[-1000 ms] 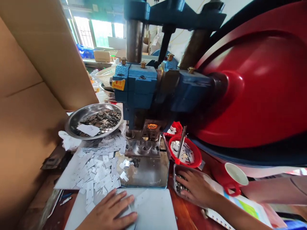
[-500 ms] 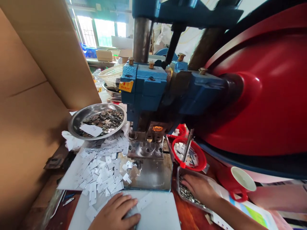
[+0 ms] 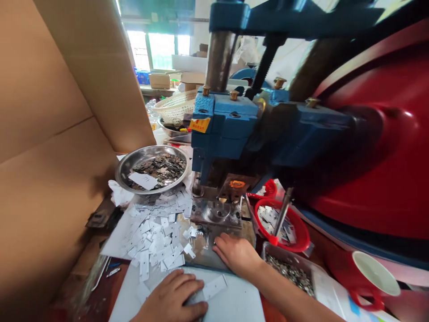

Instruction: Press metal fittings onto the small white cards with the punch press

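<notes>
Head view: left hand [image 3: 176, 295] palm down on the white board [image 3: 239, 306], fingers part spread, no grasp seen; drilled metal strip [image 3: 215, 287] just right of its fingertips, loose metal plates [image 3: 157, 241] ahead. Right hand [image 3: 237, 255] over the press bed [image 3: 208, 258], fingers curled together; cannot tell whether they pinch anything. Small metal parts [image 3: 291, 273] in clear tray [image 3: 284, 250] to its right.

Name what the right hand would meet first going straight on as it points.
Likely the small white pieces on the metal plate, ahead of the right hand; it might pass above them, depth being unclear.
</notes>
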Demonstrator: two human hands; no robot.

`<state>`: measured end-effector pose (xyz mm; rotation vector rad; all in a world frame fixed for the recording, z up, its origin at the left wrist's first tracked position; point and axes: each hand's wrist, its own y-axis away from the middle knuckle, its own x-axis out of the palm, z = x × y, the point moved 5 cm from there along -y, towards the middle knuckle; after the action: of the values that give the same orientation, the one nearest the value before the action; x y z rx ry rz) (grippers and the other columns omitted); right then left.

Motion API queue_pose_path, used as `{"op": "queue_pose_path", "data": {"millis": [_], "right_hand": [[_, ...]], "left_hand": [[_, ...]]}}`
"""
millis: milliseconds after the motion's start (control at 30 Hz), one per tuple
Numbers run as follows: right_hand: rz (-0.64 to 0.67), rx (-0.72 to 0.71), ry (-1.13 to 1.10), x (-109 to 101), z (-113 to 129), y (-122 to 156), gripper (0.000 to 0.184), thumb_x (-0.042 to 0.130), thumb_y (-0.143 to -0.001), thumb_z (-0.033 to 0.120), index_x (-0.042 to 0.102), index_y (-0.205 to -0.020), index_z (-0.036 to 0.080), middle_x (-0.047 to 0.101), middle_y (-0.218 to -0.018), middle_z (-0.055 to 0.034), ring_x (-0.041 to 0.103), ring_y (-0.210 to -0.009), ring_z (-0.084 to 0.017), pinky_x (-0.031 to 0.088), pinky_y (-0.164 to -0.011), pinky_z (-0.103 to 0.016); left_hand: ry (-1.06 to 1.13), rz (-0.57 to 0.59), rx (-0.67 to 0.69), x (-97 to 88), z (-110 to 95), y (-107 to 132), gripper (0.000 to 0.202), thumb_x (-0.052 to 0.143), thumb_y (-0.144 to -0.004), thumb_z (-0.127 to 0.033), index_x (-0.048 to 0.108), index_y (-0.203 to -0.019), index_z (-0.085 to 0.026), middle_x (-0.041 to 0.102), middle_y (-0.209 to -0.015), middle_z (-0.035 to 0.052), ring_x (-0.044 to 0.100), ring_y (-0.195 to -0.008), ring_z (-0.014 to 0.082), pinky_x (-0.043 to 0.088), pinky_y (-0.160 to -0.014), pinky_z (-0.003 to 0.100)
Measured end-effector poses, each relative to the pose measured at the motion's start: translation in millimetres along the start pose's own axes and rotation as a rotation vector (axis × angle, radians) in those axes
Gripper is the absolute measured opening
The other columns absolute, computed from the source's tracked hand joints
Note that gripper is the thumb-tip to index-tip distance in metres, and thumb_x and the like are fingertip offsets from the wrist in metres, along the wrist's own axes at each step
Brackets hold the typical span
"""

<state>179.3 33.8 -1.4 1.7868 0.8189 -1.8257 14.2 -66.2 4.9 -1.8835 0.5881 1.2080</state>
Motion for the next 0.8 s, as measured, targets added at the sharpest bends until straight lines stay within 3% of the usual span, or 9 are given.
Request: {"op": "queue_pose_path", "data": {"millis": [167, 433, 533, 633, 733, 800], "right_hand": [[-0.086, -0.065, -0.082, -6, -1, 3, 0.017, 0.046, -0.093, 0.027, 0.059, -0.085, 0.02, 0.061, -0.079, -0.0032, 0.057, -0.07, -0.016, 0.038, -0.057, -0.024], [-0.235, -0.055, -0.255, -21, -2, 5, 0.016, 0.049, -0.092, 0.027, 0.064, -0.089, 0.023, 0.064, -0.088, -0.004, 0.056, -0.084, -0.018, 0.042, -0.076, -0.031], [-0.271, -0.002, -0.352, -26, -2, 3, 0.015, 0.05, -0.091, 0.025, 0.065, -0.089, 0.023, 0.066, -0.095, -0.0046, 0.056, -0.098, -0.02, 0.042, -0.088, -0.037], [-0.297, 0.003, -0.444, -31, -1, 5, 0.015, 0.05, -0.09, 0.024, 0.065, -0.088, 0.024, 0.067, -0.099, -0.0036, 0.051, -0.114, -0.024, 0.033, -0.102, -0.048], [-0.297, 0.071, -0.569, -31, -5, 11, 0.019, 0.046, -0.092, 0.027, 0.065, -0.09, 0.023, 0.068, -0.096, -0.0047, 0.057, -0.107, -0.023, 0.04, -0.097, -0.044], [-0.33, 0.235, -0.683, -27, -15, 19, 0.024, 0.043, -0.093, 0.033, 0.064, -0.089, 0.022, 0.068, -0.089, -0.0058, 0.062, -0.091, -0.02, 0.049, -0.083, -0.035]], "left_hand": [[0.089, 0.047, -0.061, -5.4, 1, -4, 0.022, 0.064, -0.081, -0.027, 0.06, -0.103, -0.028, 0.063, -0.116, 0.0036, 0.058, -0.102, 0.0213, 0.044, -0.094, 0.037], [0.303, 0.147, -0.309, -5.0, 7, -12, 0.012, 0.069, -0.073, -0.022, 0.061, -0.082, -0.024, 0.06, -0.118, 0.0032, 0.052, -0.112, 0.0244, 0.038, -0.1, 0.042], [0.379, 0.135, -0.423, -2.9, 12, -13, 0.01, 0.069, -0.072, -0.02, 0.061, -0.077, -0.023, 0.062, -0.114, 0.0021, 0.052, -0.11, 0.0239, 0.038, -0.099, 0.041], [0.447, 0.09, -0.506, -7.3, 18, -14, 0.006, 0.065, -0.074, -0.019, 0.061, -0.077, -0.021, 0.062, -0.111, 0.0039, 0.054, -0.108, 0.0235, 0.042, -0.094, 0.037], [0.554, 0.032, -0.581, -14.3, 25, -15, 0.003, 0.058, -0.081, -0.023, 0.06, -0.081, -0.021, 0.063, -0.106, 0.0058, 0.057, -0.1, 0.0212, 0.044, -0.088, 0.033], [0.65, 0.013, -0.663, -16.2, 30, -15, 0.01, 0.053, -0.086, -0.029, 0.058, -0.084, -0.021, 0.066, -0.095, 0.0055, 0.06, -0.089, 0.0193, 0.046, -0.081, 0.031]]}}
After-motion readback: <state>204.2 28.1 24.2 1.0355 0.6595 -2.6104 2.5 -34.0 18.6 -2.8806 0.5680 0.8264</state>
